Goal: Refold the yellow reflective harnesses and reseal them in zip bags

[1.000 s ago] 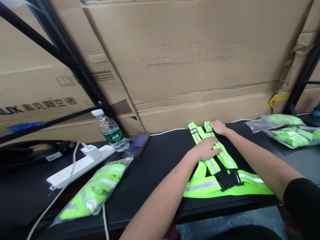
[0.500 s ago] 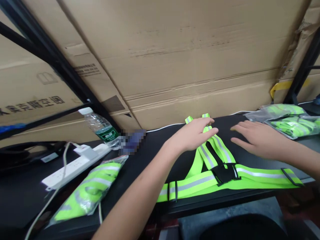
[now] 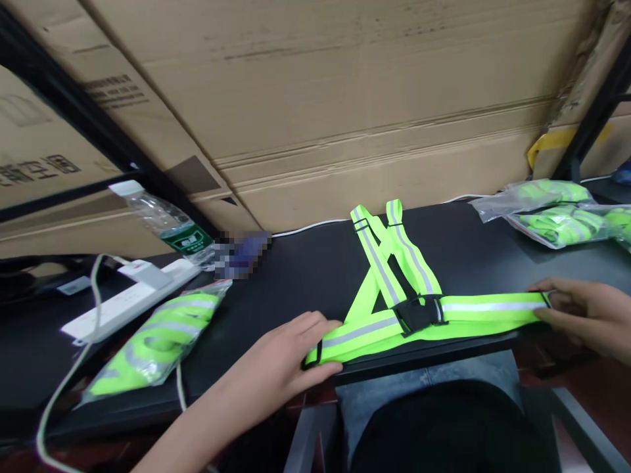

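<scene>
A neon-yellow reflective vest (image 3: 367, 328) made of straps with silver stripes lies spread on the black tabletop. Its black buckle (image 3: 419, 314) is fastened at the middle of the waist belt, and the two shoulder straps reach back towards the cardboard. My left hand (image 3: 296, 351) grips the belt's left end, fingers above and thumb at the front edge, beside a black slider. At the opposite end, my right hand (image 3: 584, 315) pinches the belt near another slider; some of its fingers are hidden.
On the left are a bagged vest (image 3: 158, 335), a white power strip (image 3: 133, 302) with a cable, and a tilted water bottle (image 3: 167, 223). Several bagged vests (image 3: 562, 223) lie at the right. Large cardboard (image 3: 365, 105) stands behind the table.
Both hands have come down and apart from above the shoulder straps, and each has taken hold of one belt end. The camera view has shifted slightly.
</scene>
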A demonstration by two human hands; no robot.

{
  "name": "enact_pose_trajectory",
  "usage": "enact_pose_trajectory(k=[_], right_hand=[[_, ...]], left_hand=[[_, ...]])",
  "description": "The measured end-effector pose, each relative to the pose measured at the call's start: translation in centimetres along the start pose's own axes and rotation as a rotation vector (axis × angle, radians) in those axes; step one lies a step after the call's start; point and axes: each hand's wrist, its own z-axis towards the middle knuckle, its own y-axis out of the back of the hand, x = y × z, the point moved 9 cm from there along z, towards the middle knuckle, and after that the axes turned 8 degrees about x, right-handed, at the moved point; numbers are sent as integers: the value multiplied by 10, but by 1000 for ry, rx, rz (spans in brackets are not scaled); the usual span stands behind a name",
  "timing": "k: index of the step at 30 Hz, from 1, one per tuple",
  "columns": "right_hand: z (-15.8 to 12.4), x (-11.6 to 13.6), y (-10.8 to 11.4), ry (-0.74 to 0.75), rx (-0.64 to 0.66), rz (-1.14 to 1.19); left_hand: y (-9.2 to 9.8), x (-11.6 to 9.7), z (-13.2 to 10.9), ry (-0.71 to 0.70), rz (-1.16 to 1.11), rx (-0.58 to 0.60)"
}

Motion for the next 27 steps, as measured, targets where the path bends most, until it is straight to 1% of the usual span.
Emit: enact_pose_trajectory(k=[1,2,3,5,8,10,11,13,15,17,19,21,23,25,27], right_hand=[[3,3,-9,-29,108,27],[6,8,-15,-50,173,47],[8,11,-19,-69,211,77],[11,18,-20,-105,179,193],[12,25,-32,-157,179,462],[11,29,-40,-182,175,560],[9,30,-41,-192,158,579],[6,32,-37,-192,94,582],[2,32,-31,-179,26,589],[-1,27,-29,-192,0,605],[-4,15,-28,-231,-56,633],[-7,2,-23,-253,-178,680],[-10,-6,-18,-247,-316,731],[-12,-7,-15,-216,-432,769],[-12,0,-14,-152,-523,798]], left_hand=[[-2,4,-3,-21,-29,-20],[-2,7,-6,-39,-51,-44],[-2,9,-8,-52,-66,-71],[-2,11,-11,-67,-67,-112],[1,9,-14,-34,-1,-173],[9,0,-16,-2,54,-254],[14,-7,-18,0,73,-297],[20,-30,-19,-50,88,-356],[20,-58,-16,-140,93,-363],[13,-83,-7,-224,118,-340],[2,-101,5,-268,156,-311],[-9,-109,19,-263,172,-295],[-17,-111,30,-240,160,-294],[-22,-111,36,-211,129,-292],[-23,-111,40,-175,95,-277]])
